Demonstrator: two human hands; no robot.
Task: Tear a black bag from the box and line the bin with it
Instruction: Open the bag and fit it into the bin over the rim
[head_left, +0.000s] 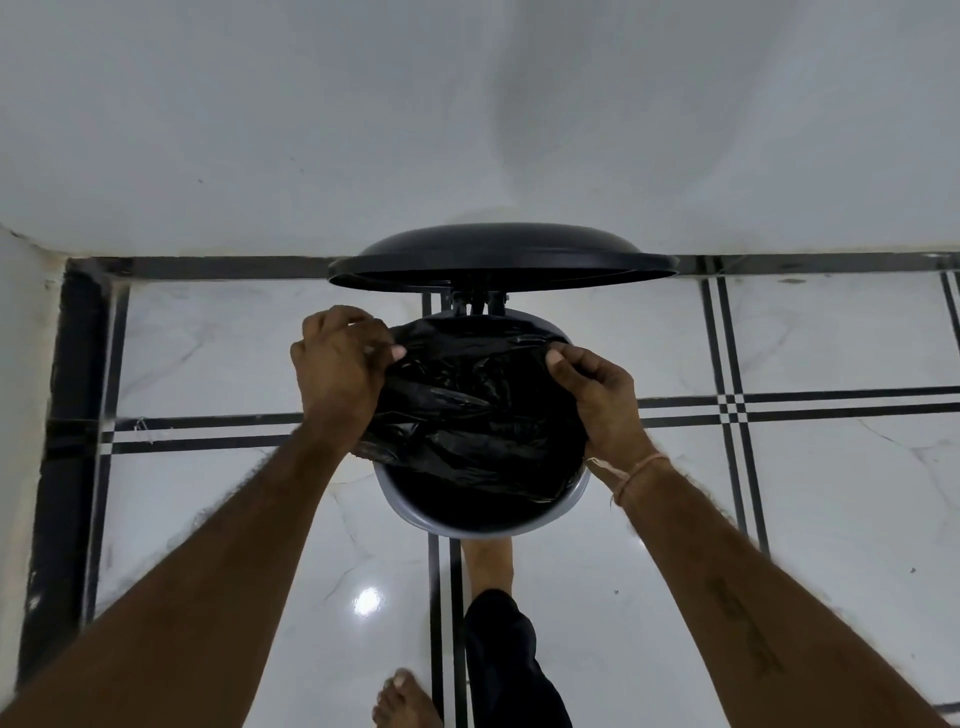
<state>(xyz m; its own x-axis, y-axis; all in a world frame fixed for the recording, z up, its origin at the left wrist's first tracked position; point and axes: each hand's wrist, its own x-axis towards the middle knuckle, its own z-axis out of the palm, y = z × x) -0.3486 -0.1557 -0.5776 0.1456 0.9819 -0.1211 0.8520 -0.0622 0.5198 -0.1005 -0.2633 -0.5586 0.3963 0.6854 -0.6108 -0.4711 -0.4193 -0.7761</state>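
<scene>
A round pedal bin with a grey rim (410, 512) stands on the tiled floor, its black lid (498, 257) raised against the wall. A crumpled black bag (478, 415) lies spread over the bin's mouth, covering the far and middle part; the near part of the opening shows dark. My left hand (337, 364) pinches the bag's edge at the far left of the rim. My right hand (597, 389) grips the bag's edge at the right of the rim. No box is in view.
White wall (467, 130) runs behind the bin, with a corner at the left. Glossy white floor tiles with black lines surround the bin. One foot (488, 564) rests at the bin's base near the pedal; my other bare foot (402, 699) stands closer.
</scene>
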